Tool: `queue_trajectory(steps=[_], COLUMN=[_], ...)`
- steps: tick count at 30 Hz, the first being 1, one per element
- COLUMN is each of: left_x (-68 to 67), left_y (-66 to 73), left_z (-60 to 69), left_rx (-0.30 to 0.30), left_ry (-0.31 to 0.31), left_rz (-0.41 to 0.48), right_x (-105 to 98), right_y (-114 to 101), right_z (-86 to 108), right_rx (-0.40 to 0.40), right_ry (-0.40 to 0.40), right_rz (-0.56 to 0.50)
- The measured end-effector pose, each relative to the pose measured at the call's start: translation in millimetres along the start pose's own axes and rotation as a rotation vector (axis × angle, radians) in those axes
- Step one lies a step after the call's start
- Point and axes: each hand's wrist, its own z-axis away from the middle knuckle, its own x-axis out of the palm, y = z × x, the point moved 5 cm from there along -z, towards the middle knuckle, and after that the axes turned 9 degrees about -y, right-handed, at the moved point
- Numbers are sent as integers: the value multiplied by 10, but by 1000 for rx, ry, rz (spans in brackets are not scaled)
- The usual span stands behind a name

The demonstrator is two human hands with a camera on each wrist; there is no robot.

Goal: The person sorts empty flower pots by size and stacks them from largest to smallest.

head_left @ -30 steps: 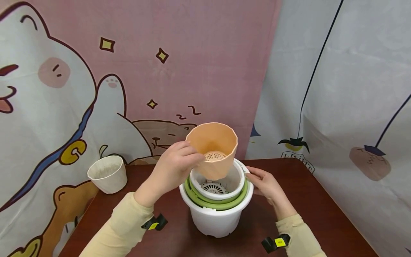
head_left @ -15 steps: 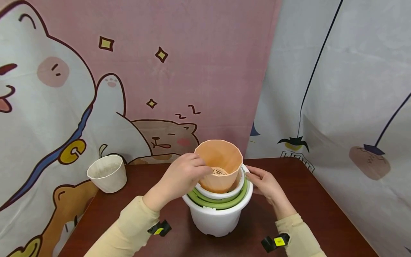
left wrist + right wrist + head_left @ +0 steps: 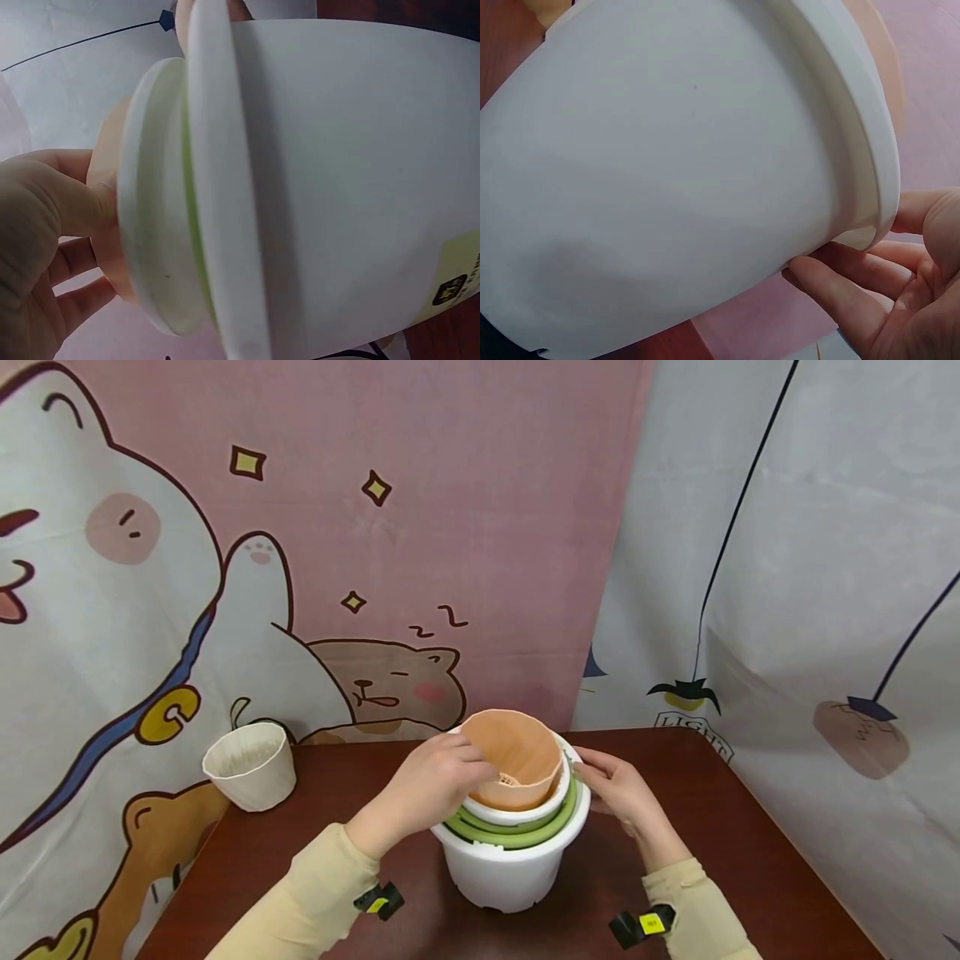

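An orange flower pot [image 3: 517, 745] with a holed bottom sits inside a smaller white pot [image 3: 517, 817]. Around that is a green pot [image 3: 510, 841], and a large white pot [image 3: 504, 881] holds the whole nest. My left hand [image 3: 435, 777] pinches the orange pot's near-left rim, thumb inside. In the left wrist view the fingers of the left hand [image 3: 45, 217] reach round the outside of the orange pot [image 3: 112, 262]. My right hand [image 3: 622, 797] holds the large pot's right rim, thumb on top. Fingers lie under that rim in the right wrist view.
A cream pot [image 3: 258, 777] stands at the left edge of the dark red-brown table [image 3: 712, 860]. Behind the table hang a pink cartoon cloth [image 3: 487, 527] and a pale grey cloth [image 3: 825, 568] on the right.
My left hand has lowered the orange pot, moving slightly right, from above the nest down into the smaller white pot. The right hand has stayed at the large pot's rim.
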Motion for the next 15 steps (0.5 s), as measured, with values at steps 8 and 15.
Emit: queue_trajectory(steps=[8,15], left_x=[43,69], left_y=[-11,-10], left_z=[7,-4], left_rx=[-25,-40], left_ry=[-43,-74], left_rz=[19,21], right_x=[2,12], right_y=[6,-15], right_z=[1,16], right_rx=[-9,-15], right_ry=[-7,-5], right_rz=[-5,-2])
